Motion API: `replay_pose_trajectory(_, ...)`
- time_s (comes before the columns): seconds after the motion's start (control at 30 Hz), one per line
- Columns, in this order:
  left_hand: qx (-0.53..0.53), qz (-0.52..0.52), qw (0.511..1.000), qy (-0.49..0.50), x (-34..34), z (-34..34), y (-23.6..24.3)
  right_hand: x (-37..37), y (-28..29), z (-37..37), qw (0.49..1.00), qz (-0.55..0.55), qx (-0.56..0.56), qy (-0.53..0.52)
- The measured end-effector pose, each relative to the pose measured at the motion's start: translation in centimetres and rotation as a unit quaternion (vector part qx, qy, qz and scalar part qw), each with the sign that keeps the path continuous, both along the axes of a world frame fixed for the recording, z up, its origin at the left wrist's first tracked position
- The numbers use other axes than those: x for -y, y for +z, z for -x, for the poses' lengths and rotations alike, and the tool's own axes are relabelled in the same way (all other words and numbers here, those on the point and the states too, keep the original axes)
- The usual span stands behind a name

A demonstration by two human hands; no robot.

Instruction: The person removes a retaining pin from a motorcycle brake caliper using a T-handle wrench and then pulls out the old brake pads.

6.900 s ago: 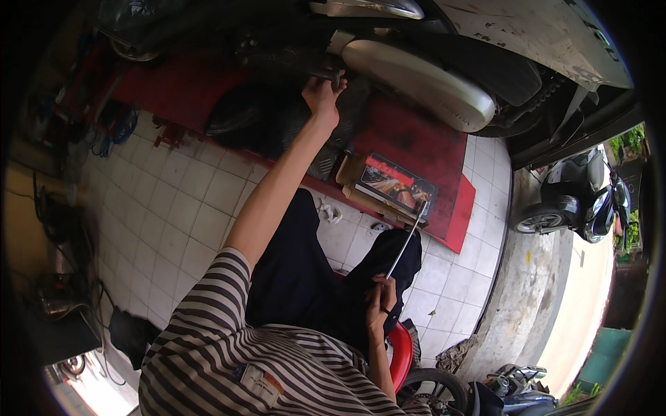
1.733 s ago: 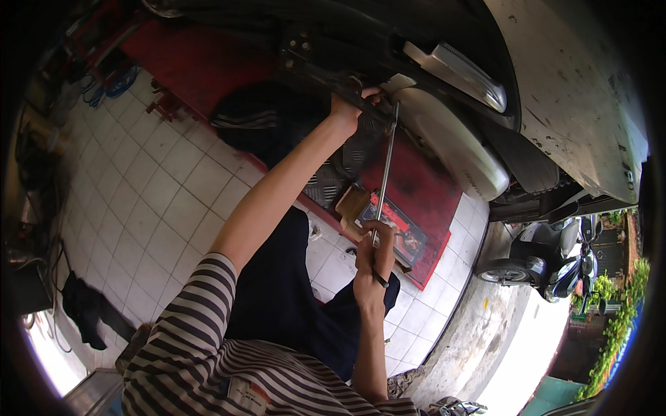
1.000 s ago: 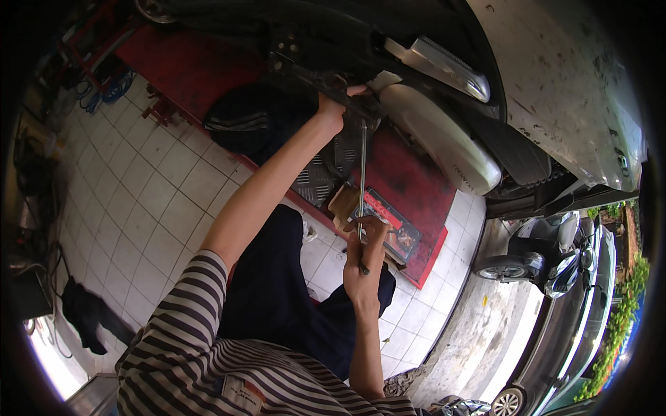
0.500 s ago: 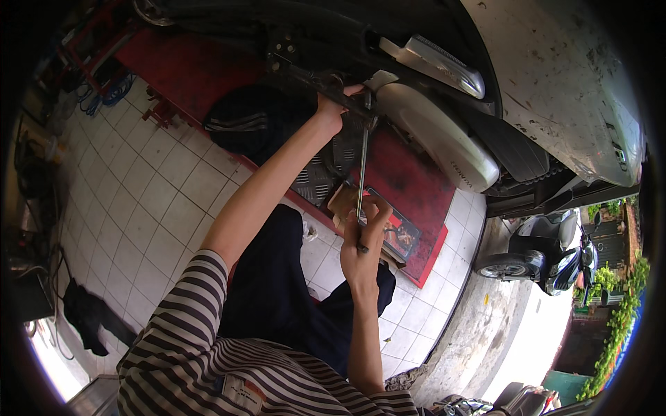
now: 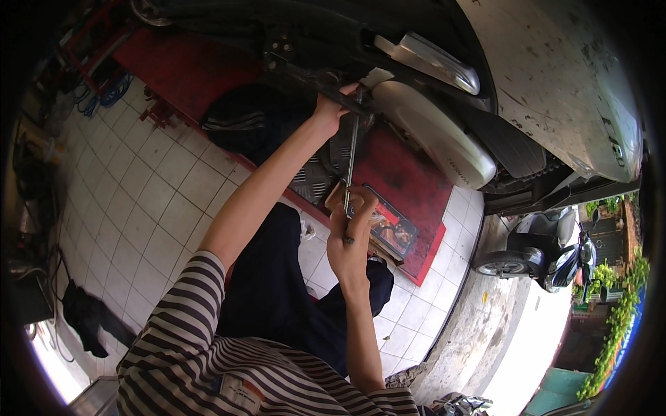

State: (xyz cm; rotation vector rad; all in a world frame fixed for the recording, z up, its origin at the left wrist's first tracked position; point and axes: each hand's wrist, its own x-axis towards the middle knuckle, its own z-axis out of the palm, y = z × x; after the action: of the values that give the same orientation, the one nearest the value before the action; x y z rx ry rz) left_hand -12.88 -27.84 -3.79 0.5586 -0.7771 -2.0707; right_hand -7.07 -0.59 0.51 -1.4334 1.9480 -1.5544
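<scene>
Head view: rod (image 5: pixel 352 149) now up at the bike (image 5: pixel 437 135).
Seconds ago we see its tip over the box (image 5: pixel 397 234); now it's by the left hand (image 5: pixel 334 107), so both hands seem to serve one spot. Right hand (image 5: pixel 352 223) curls closed round the rod's near end; left fingers go partly behind the bar (image 5: pixel 306 78), grip we can't tell.

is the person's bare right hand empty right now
No, the bare right hand has its fingers curled around the lower part of a long, thin, silver metal tool.
</scene>
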Motion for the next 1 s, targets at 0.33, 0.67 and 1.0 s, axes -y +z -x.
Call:
replay_pose_trajectory(0.33,0.12,0.223,0.963,-0.089,-6.4,-6.2,0.8,1.4,0.6,0.5,0.994,-0.006,0.083,-0.07)
replay_pose_trajectory(0.67,0.224,0.254,0.939,-0.063,-21.8,-18.8,-1.1,2.6,4.1,-1.8,0.992,-0.011,-0.066,-0.108)
replay_pose_trajectory(1.0,0.326,0.489,0.782,0.208,-21.1,-19.9,4.2,-4.5,0.6,-0.3,0.977,0.088,0.174,-0.088)
